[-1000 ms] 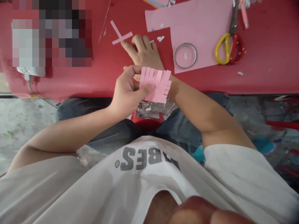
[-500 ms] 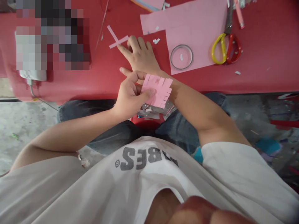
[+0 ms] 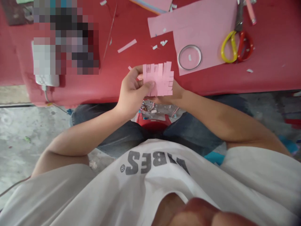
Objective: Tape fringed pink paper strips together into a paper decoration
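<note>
Left hand [image 3: 131, 92] and right hand [image 3: 168, 99] grip fringed pink paper [image 3: 158, 80] above a red container [image 3: 152, 124] of scraps [image 3: 148, 108].

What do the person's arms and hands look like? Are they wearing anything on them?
The arms come out of short, loose white T-shirt sleeves and are bare below them. The left hand and right hand wear no gloves, and no watch or bracelet shows.

Left hand [image 3: 132, 91] and right hand [image 3: 174, 95] hold fringed pink paper [image 3: 158, 79] over red table [image 3: 270, 78].
</note>
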A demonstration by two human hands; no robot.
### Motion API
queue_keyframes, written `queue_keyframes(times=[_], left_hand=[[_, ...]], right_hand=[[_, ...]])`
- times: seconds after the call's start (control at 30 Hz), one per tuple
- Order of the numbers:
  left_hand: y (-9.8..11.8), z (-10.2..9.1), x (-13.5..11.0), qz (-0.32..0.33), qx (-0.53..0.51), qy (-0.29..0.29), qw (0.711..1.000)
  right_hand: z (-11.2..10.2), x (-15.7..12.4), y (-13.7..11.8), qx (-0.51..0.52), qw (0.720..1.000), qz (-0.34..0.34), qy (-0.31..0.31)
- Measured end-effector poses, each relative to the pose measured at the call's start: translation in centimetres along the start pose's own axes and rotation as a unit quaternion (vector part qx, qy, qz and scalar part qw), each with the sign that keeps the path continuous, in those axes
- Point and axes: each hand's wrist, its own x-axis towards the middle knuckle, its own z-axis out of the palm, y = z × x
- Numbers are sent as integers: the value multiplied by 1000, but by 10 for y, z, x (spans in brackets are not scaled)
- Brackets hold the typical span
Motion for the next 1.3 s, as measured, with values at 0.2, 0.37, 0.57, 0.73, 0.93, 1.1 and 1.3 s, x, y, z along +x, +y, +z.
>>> queue_keyframes(times=[0.2,0.37,0.57,0.73,0.93,1.1,1.3], left_hand=[[8,-1,-4,-24,-1,2,1000],[8,-2,-7,-34,14,-5,999],[9,-1,-9,-34,15,-14,999],[8,-3,-8,-43,26,-14,999],[6,-4,-8,-29,1,-44,999],[5,-6,-9,-9,33,-58,998],[4,-9,-9,28,80,-42,996]], right_hand=[[16,-47,0,-30,998,-14,53],[38,-66,-3,-30,997,18,71],[41,-79,4,-2,997,28,74],[37,-83,9,20,997,27,66],[38,-84,10,42,996,39,67],[34,-84,9,46,996,37,72],[36,-87,10,52,995,22,86]])
